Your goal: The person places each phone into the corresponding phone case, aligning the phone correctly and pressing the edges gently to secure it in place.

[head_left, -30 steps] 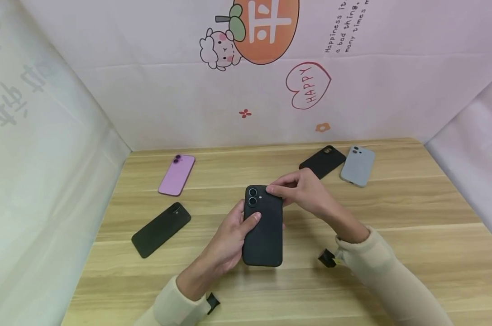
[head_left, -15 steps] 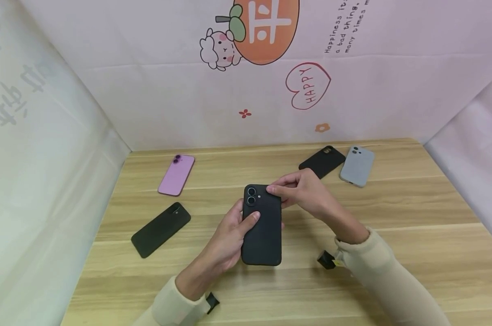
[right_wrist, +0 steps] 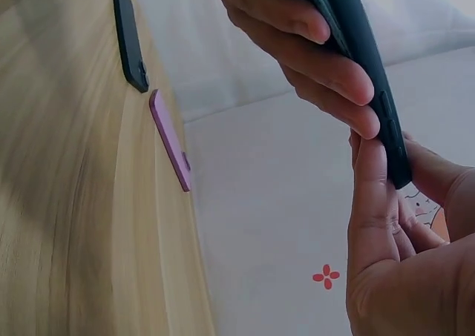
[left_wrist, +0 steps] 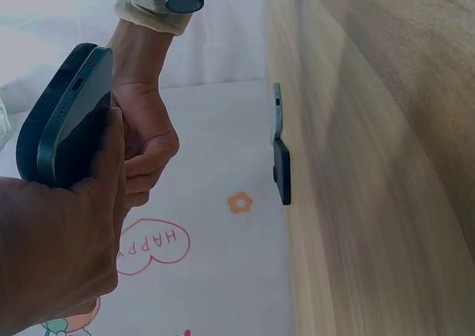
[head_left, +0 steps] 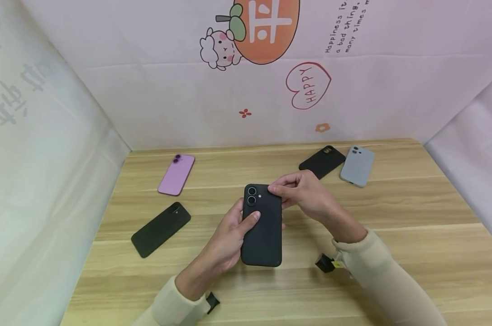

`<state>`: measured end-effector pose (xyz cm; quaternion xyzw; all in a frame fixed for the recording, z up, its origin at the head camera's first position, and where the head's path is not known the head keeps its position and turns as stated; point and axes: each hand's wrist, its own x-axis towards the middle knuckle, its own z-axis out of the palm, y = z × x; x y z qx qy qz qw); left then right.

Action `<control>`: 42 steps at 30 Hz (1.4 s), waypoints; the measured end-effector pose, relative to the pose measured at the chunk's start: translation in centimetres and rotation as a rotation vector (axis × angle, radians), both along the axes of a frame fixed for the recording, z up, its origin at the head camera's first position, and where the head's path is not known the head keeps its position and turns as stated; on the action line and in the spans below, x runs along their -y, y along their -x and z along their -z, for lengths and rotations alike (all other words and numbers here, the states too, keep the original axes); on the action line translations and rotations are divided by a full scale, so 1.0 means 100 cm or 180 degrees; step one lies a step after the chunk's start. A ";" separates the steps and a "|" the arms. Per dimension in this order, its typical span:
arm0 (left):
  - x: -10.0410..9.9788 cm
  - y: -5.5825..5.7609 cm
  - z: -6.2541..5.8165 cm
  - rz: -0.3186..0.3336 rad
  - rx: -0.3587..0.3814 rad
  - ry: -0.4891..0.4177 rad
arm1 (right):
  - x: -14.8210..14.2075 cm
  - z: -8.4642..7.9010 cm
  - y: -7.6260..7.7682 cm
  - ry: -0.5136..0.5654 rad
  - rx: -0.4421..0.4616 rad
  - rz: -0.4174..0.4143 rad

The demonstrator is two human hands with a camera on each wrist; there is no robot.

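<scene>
I watched the left hand (head_left: 231,233) above the worktop (head_left: 298,299) grip a black-cased smartphone (head_left: 264,240) from its left, long axis near to far; the right hand (head_left: 306,194) pinched its far right corner.

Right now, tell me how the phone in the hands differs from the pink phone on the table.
The held phone is off the table, gripped by the left hand and pinched by the right hand; the pink phone lies on it. The held phone's back is black, the pink phone's pink. Both show their backs and two camera lenses to the head camera.
</scene>
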<state>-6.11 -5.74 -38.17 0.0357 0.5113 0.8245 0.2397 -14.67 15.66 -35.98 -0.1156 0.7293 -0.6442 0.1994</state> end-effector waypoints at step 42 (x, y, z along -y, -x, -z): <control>0.025 0.017 -0.014 -0.1054 -0.0569 0.0716 | 0.010 -0.008 -0.025 -0.0814 -0.0554 -0.0333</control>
